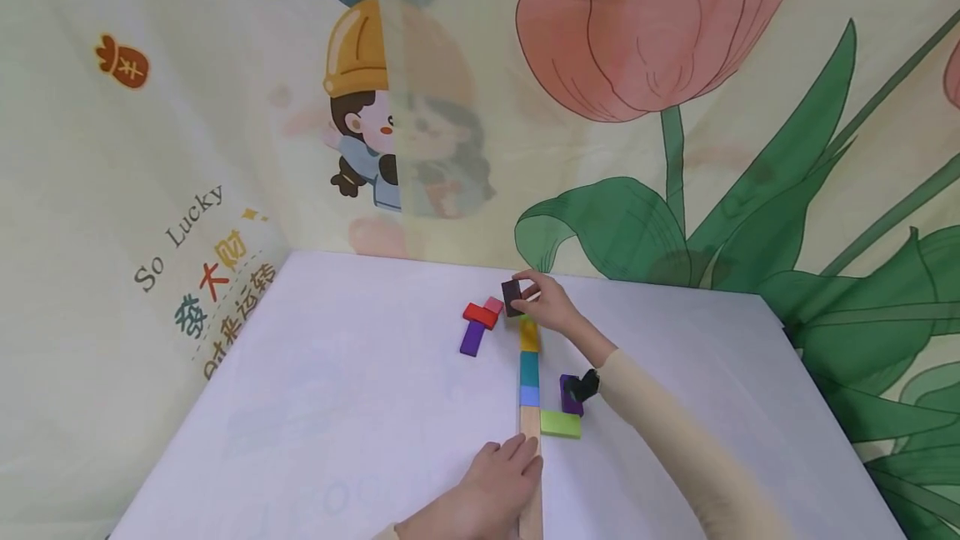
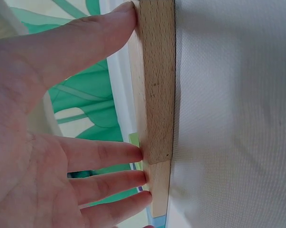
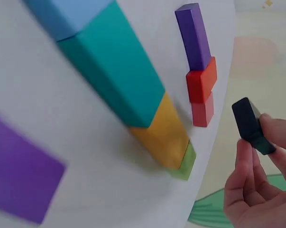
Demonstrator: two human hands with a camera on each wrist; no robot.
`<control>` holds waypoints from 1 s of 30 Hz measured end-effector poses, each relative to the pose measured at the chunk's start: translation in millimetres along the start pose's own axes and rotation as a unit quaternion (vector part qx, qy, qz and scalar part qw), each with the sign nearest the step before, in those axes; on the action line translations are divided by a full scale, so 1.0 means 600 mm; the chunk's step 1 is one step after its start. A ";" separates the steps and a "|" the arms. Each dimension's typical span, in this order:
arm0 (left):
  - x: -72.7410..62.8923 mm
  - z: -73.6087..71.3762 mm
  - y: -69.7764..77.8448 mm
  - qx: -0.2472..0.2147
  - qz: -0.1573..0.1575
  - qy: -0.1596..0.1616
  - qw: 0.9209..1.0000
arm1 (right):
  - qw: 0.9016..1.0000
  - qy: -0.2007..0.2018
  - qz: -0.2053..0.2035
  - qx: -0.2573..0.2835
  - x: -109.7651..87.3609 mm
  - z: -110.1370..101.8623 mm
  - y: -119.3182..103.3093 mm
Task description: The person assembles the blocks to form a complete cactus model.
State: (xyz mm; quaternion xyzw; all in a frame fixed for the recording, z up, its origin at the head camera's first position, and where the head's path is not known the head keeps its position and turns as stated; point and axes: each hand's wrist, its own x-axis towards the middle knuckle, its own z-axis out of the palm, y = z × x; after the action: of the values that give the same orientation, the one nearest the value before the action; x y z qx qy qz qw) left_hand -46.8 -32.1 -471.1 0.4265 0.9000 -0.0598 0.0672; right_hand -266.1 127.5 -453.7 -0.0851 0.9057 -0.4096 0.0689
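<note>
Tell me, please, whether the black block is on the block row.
Off: the right hand pinches the black block, and the right wrist view shows it apart from the green end block.

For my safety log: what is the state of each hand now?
Left hand: open, touching pale rectangular wooden bars.
Right hand: holding a black rectangular block.

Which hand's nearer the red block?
Right. The right hand pinches the black block just to the right of the red block; the left hand is farther off, toward the wearer, touching the bare wooden blocks.
</note>
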 end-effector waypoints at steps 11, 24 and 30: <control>-0.003 0.000 -0.004 -0.001 -0.010 -0.010 1.000 | 0.999 -0.002 0.023 0.046 -0.083 -0.049 0.086; -0.003 0.000 -0.002 0.007 0.001 0.022 1.000 | 0.998 -0.020 0.041 0.031 -0.121 -0.057 0.133; 0.001 -0.002 0.000 0.000 0.005 0.007 1.000 | 0.998 -0.025 0.049 0.018 -0.130 -0.054 0.140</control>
State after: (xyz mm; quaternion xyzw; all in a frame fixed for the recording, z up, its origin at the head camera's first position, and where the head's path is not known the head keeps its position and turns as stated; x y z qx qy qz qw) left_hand -47.5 -31.3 -470.4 0.4317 0.8982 -0.0563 0.0609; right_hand -204.8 222.4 -491.5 -0.0500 0.8993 -0.4196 0.1129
